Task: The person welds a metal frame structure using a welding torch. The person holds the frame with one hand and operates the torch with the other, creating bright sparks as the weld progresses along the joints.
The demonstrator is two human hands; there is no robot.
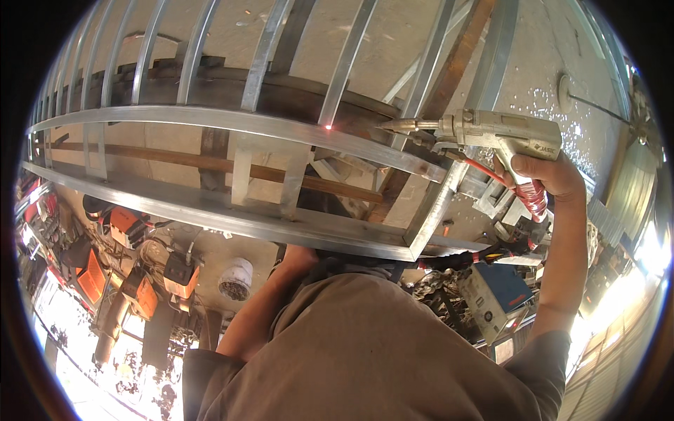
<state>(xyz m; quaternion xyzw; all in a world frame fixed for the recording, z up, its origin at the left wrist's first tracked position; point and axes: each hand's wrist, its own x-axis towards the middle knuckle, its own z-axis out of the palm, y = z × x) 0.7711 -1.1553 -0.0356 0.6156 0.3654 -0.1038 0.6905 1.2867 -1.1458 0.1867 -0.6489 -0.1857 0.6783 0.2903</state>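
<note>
My right hand (551,174) is wrapped round the red-taped grip of a grey laser welding gun (502,130). Its narrow metal nozzle points left, and the tip is apart from a bright red spot of light (328,128). That spot falls where an upright square tube (344,77) meets the long rail (232,121) of a silvery metal frame. My left hand (300,257) is low beside my body, by the near rail (210,220) of the frame. Its fingers are hidden, so I cannot see whether it holds anything.
Rusty brown beams (281,174) run beneath the frame. Orange and black machines (140,291) and a white bucket (236,279) stand on the floor at left. A blue-and-grey box (495,295) stands at lower right. A dark cable bundle (463,259) runs near my waist.
</note>
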